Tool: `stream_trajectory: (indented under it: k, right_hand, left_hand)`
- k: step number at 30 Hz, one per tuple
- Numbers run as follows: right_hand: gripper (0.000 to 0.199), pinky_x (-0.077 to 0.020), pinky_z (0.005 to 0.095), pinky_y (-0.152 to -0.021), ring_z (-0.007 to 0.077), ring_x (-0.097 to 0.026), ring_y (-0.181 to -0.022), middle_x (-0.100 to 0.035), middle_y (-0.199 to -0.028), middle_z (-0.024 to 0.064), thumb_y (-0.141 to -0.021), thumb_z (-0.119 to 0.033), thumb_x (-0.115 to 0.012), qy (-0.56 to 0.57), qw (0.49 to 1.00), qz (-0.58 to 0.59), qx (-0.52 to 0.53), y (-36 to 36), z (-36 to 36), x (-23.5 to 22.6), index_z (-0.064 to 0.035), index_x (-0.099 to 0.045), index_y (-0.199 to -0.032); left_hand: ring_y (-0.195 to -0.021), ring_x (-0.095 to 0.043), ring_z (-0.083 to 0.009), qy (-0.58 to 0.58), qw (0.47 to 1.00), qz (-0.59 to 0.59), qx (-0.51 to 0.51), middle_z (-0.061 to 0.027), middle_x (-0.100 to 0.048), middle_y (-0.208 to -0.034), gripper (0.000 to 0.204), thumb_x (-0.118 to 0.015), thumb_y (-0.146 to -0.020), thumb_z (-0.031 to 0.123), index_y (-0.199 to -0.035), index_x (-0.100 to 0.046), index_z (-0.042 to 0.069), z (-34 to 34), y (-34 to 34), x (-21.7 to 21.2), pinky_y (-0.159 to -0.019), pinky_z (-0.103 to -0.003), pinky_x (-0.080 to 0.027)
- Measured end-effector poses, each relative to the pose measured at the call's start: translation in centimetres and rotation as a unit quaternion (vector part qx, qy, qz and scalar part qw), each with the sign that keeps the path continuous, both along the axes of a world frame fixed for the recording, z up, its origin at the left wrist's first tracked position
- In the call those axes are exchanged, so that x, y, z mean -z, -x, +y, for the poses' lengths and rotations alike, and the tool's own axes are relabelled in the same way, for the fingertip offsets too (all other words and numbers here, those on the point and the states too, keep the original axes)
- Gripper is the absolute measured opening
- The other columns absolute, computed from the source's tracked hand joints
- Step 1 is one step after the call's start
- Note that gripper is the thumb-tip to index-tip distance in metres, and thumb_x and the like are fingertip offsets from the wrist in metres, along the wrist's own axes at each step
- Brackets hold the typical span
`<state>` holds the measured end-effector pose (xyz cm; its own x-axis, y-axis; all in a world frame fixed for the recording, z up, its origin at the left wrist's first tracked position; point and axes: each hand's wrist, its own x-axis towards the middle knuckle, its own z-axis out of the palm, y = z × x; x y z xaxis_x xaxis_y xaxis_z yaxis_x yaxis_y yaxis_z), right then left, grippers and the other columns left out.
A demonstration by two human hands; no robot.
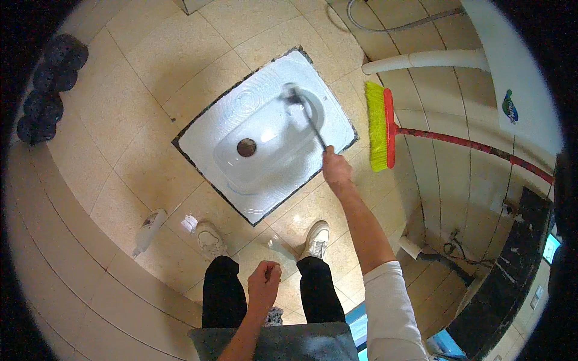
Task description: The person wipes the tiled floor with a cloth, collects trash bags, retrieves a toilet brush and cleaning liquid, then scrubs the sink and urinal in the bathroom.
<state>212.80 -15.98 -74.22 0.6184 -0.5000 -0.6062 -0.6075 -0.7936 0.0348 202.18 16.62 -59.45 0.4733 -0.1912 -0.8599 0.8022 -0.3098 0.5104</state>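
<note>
A white squat toilet [198, 141] is set into the tiled floor in front of me, with a dark round drain hole [246, 147] toward its left end. My right hand [338, 169] is closed round the dark handle of a toilet brush [312, 123] at the toilet's near right edge. The brush's head is blurred and reaches into the far right part of the bowl. My left hand [264, 286] is curled into a loose fist between my knees, well away from the toilet, with nothing showing in it.
A red broom with yellow-green bristles [377, 126] leans right of the toilet, near a white pipe [427, 61] and a grey hose [397, 29]. A white bottle [149, 233] is by my left shoe [211, 240]. Black rounded objects [51, 90] line the left wall.
</note>
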Motion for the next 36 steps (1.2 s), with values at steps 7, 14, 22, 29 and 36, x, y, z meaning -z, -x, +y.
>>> stream_trajectory:
  k: [7, 14, 22, 29, 36]
  right_hand:
    - [0.028, -0.0506, 0.0522, -0.071, 0.0431, -0.063, -0.081, -0.064, -0.086, 0.0261, -0.094, -0.026, -0.040, 0.033, 0.981, -0.174, 0.077, -2.8, -1.1, 1.5, -0.0008, -0.052, -0.100]
    - [0.025, -0.0484, 0.0560, -0.054, 0.0392, -0.064, -0.063, -0.065, -0.074, 0.0205, -0.095, -0.024, -0.035, -0.128, 0.952, -0.059, -0.271, -4.0, 8.0, 2.1, -0.0091, -0.048, -0.110]
    - [0.033, -0.0511, 0.0521, -0.061, 0.0416, -0.064, -0.077, -0.065, -0.081, 0.0236, -0.097, -0.033, -0.037, 0.030, 0.987, -0.159, -0.017, -5.5, 8.0, 1.9, -0.0076, -0.057, -0.094]
    - [0.032, -0.0507, 0.0535, -0.061, 0.0400, -0.065, -0.069, -0.066, -0.075, 0.0196, -0.096, -0.031, -0.040, 0.021, 0.992, -0.121, -0.024, -4.2, 5.5, 2.6, -0.0031, -0.052, -0.104]
    - [0.022, -0.0476, 0.0515, -0.047, 0.0356, -0.063, -0.055, -0.065, -0.066, 0.0141, -0.093, -0.027, -0.043, -0.076, 0.932, 0.019, -0.353, -4.7, 5.5, 3.3, -0.0089, -0.052, -0.101]
  left_hand:
    - [-0.070, -0.058, -0.0113, 0.015, 1.000, 0.001, -0.006, -0.0068, -0.062, -0.078, 0.018, -0.058, -0.091, 0.016, -0.097, -0.060, -0.001, -0.8, -0.3, -0.4, -0.064, -0.027, -0.050]
    - [-0.074, -0.060, -0.0119, 0.006, 1.000, -0.019, -0.012, -0.0070, -0.063, -0.082, 0.019, -0.056, -0.093, 0.017, -0.098, -0.059, -0.001, -0.5, -0.6, 0.5, -0.067, -0.027, -0.053]
    - [-0.065, -0.061, -0.0144, -0.008, 0.998, -0.007, -0.068, -0.0103, -0.064, -0.074, 0.018, -0.059, -0.088, 0.018, -0.092, -0.062, 0.000, -0.3, -1.0, 0.4, -0.062, -0.029, -0.048]
    - [-0.067, -0.062, -0.0159, -0.033, 0.999, 0.002, -0.038, -0.0111, -0.065, -0.076, 0.018, -0.059, -0.089, 0.017, -0.093, -0.061, 0.000, -0.5, -2.3, 0.0, -0.063, -0.029, -0.048]
    - [-0.069, -0.063, -0.0178, -0.023, 0.999, 0.006, -0.040, -0.0112, -0.065, -0.077, 0.018, -0.060, -0.088, 0.017, -0.094, -0.062, 0.000, -0.6, -2.7, 0.0, -0.065, -0.029, -0.049]
